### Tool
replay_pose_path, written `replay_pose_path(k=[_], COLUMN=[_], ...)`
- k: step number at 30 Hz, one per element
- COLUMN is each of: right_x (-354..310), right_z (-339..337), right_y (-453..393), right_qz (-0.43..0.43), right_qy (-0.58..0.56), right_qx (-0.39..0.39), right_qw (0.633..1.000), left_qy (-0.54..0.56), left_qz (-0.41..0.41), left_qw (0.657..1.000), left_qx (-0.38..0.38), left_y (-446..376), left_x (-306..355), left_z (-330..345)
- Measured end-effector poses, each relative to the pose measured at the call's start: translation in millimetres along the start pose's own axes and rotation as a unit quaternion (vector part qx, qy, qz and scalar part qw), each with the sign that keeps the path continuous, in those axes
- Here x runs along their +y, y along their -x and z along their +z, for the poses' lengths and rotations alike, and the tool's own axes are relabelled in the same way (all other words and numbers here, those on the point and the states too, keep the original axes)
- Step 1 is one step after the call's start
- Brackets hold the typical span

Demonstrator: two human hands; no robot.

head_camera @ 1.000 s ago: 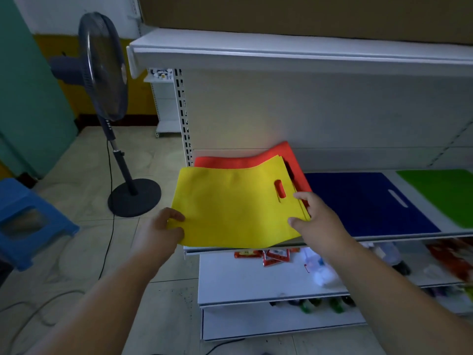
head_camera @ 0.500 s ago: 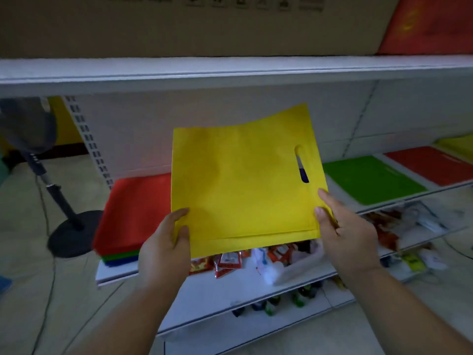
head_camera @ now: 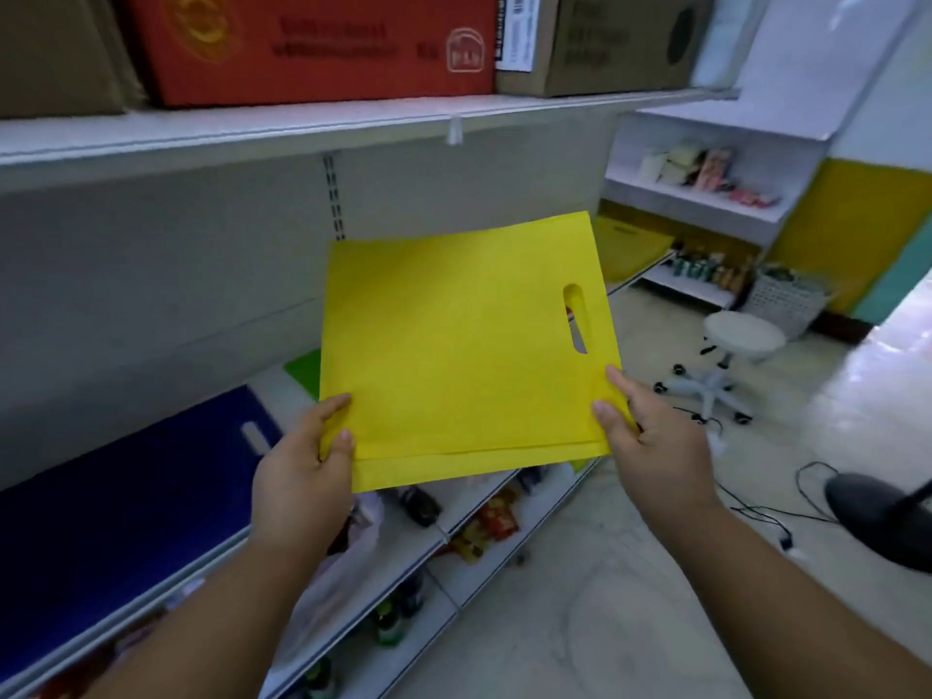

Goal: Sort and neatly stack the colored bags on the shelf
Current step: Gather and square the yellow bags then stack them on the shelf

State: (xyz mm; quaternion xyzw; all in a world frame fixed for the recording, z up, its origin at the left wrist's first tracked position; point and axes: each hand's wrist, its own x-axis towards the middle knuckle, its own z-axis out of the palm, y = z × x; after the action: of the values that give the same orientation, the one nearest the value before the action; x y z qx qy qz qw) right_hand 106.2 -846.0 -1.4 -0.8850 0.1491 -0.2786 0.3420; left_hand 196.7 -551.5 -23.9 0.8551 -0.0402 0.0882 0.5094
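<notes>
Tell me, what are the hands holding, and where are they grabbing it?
Both hold one yellow bag. The left hand pinches its lower left corner, and the right hand pinches its lower right corner, below the handle slot.

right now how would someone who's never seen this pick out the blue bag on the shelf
Start at the long white shelf under the red carton. Lying flat at its near end, left of the left hand, is the blue bag. It is dark navy with a pale slot handle, unlike the green bag farther along.
</notes>
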Motion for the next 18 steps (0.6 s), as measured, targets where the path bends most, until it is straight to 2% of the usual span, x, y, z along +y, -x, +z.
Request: replay_pose_path(k=[7, 13, 18], right_x=[99.7, 180.9, 270.0], right_z=[-26.0, -80.6, -111.4], right_y=[-107.6, -196.3, -262.9], right_qz=[0.075, 0.131, 0.160], right_qy=[0.029, 0.041, 0.032], right_qx=[0.066, 0.124, 0.138], right_qw=[0.995, 0.983, 0.977], left_qy=[0.034, 0.060, 0.041], left_qz=[0.024, 0.064, 0.066], left_qw=[0.997, 0.988, 0.981], left_qx=[-0.066, -0.127, -0.176], left_y=[-104.2, -174.6, -213.9], left_x=[45.4, 122.0, 160.6], left_z=[154.5, 288.0, 403.5])
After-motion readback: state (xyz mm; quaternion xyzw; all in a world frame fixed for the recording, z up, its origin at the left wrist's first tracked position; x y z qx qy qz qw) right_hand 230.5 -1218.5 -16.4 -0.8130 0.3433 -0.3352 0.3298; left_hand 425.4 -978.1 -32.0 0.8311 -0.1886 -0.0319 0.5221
